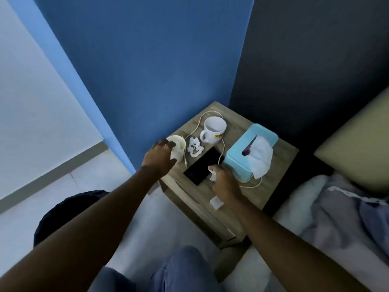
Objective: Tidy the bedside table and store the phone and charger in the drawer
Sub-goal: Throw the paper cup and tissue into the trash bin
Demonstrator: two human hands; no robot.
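A black phone [200, 166] lies face up in the middle of the wooden bedside table [273, 173]. A white charger cable [199, 123] loops around a white mug [214, 129] and runs under the tissue box; its white plug [216, 202] rests near the table's front edge. My left hand [159, 158] grips a cream paper cup [179, 147] at the table's left corner. My right hand [223, 182] pinches a crumpled white tissue [212, 174] just right of the phone. Another crumpled tissue [194, 147] lies between cup and mug.
A light blue tissue box [242, 153] with a tissue sticking out stands on the table's right side. The drawer front [202, 209] below is closed. A bed with a grey blanket [336, 211] is at right; a dark round bin [63, 213] sits on the floor at left.
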